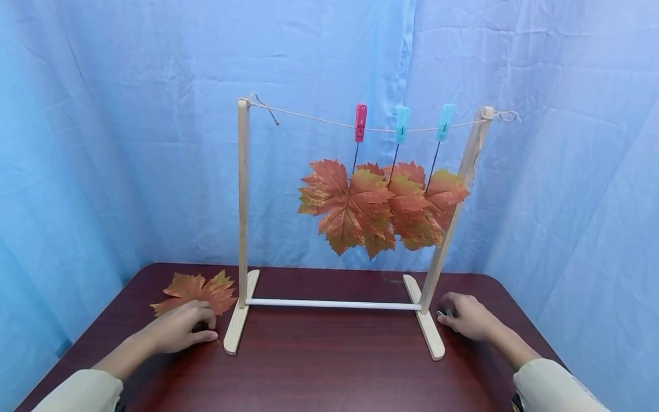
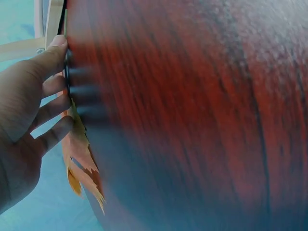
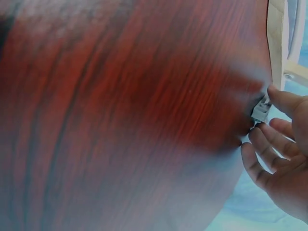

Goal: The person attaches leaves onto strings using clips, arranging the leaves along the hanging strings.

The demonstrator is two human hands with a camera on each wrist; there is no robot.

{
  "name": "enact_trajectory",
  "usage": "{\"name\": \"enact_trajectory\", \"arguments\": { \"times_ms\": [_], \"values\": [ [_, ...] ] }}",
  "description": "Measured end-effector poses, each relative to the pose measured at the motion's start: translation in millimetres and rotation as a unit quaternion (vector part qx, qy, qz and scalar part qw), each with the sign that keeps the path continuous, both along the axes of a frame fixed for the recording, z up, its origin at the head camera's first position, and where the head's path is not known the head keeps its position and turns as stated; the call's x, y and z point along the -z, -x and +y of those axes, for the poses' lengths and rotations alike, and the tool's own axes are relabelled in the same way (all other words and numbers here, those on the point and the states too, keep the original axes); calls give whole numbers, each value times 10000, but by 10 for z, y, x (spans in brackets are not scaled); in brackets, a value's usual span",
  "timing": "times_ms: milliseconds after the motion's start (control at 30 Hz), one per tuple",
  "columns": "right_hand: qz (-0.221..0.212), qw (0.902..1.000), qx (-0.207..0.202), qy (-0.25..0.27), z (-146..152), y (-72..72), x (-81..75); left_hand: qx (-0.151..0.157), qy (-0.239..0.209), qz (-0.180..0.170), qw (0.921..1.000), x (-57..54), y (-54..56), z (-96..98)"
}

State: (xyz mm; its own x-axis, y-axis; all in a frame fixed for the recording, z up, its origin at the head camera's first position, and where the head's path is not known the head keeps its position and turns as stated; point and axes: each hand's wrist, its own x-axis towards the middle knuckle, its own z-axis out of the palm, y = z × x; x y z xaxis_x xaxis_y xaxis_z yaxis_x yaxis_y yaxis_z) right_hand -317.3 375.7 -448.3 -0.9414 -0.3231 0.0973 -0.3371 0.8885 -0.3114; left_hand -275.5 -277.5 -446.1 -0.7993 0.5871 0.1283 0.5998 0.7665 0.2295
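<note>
My left hand (image 1: 180,327) reaches over an orange-green artificial maple leaf (image 1: 206,289) lying on the table at the left. Its fingertips touch down at the leaf's near edge, with thumb and forefinger apart. In the left wrist view the leaf (image 2: 79,154) shows beneath the fingers, its dark stem running past the thumb. My right hand (image 1: 471,316), beside the rack's right foot, pinches a small pale clothespin (image 3: 261,110) between thumb and forefinger, low at the tabletop. Several similar leaves (image 1: 350,206) hang by their stems from a string, held by a red clothespin (image 1: 360,123) and two light-blue clothespins (image 1: 402,125).
A wooden rack with a left post (image 1: 243,200) and a leaning right post (image 1: 453,220) stands mid-table. The string (image 1: 309,117) joins the post tops; a white rod (image 1: 334,304) links the feet. Blue curtains (image 1: 154,143) surround the dark red table (image 1: 329,366).
</note>
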Motion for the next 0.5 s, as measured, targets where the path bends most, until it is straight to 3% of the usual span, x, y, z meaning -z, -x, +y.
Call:
{"name": "enact_trajectory", "arguments": {
  "times_ms": [200, 367, 500],
  "values": [
    [-43, 10000, 83, 32, -8, 5, 3, -134, 98, -127, 9998, -14, 16, 20],
    [-108, 9998, 167, 25, 11, 9, -8, -318, -105, -636, 9974, -4, 9, -16],
    [-96, 9997, 237, -11, 36, 26, -8, -220, -465, -1077, 9929, -20, -9, -54]
  ]
}}
